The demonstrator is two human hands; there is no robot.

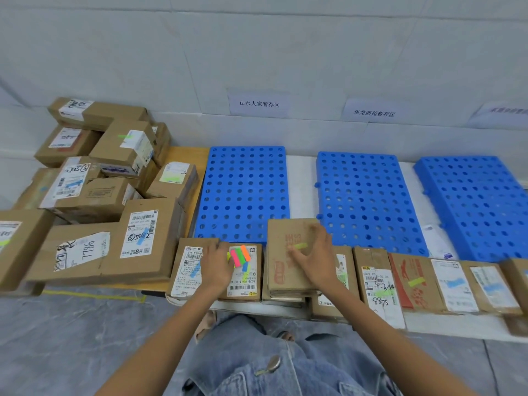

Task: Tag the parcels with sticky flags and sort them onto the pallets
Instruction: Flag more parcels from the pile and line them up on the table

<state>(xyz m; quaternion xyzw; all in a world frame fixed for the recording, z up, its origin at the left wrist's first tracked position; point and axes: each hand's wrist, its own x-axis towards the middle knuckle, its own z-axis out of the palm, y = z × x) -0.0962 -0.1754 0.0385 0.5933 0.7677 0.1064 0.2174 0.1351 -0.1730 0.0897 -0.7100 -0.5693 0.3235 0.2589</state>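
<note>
My left hand [216,264] holds a pad of sticky flags [239,255] in pink, orange, green and yellow over a labelled parcel [244,284]. My right hand [315,260] lies with spread fingers on a brown parcel [281,261] that sits on top of other parcels; a yellow-green flag [300,246] is stuck on its top by my fingertips. Three blue perforated pallets stand behind the row: left pallet [243,192], middle pallet [365,198], right pallet [480,204]. None of them carries a parcel.
A pile of several cardboard parcels [108,181] fills the left side, some with green or blue flags. A row of flagged parcels [445,284] runs to the right along the front edge. Paper signs [259,104] hang on the wall above the pallets. My knees are below.
</note>
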